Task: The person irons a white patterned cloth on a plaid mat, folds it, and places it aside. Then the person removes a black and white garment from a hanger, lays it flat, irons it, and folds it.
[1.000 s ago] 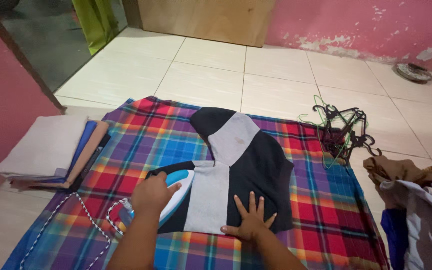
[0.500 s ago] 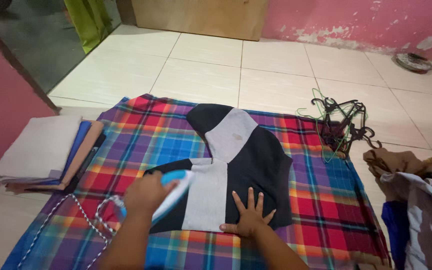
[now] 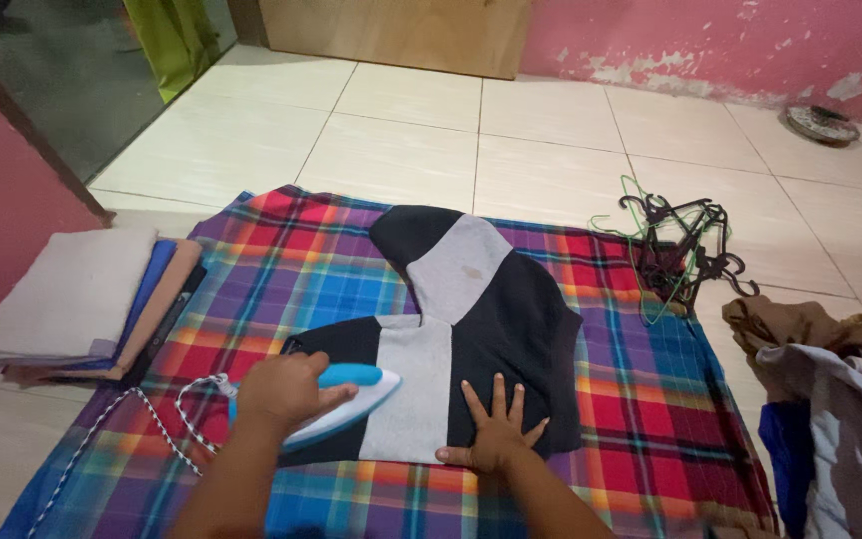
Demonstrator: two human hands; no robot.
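A black and grey garment point(image 3: 491, 309) lies spread flat on a bright plaid blanket point(image 3: 631, 399) on the tiled floor. My left hand point(image 3: 281, 389) grips the handle of a blue and white iron point(image 3: 351, 397), whose tip rests on the garment's lower left part. The iron's braided cord point(image 3: 142, 424) trails off to the left over the blanket. My right hand point(image 3: 496, 429) lies flat with fingers spread on the garment's bottom edge, pressing it down.
A stack of folded clothes point(image 3: 82, 304) sits at the blanket's left. A tangle of dark and green hangers point(image 3: 680, 255) lies at the right. A heap of unfolded clothes point(image 3: 830, 399) fills the right edge. A round metal object point(image 3: 822, 123) lies by the pink wall.
My left hand has slid the iron a little to the left and down along the garment's lower left part. My right hand has stayed pressed on the bottom edge.
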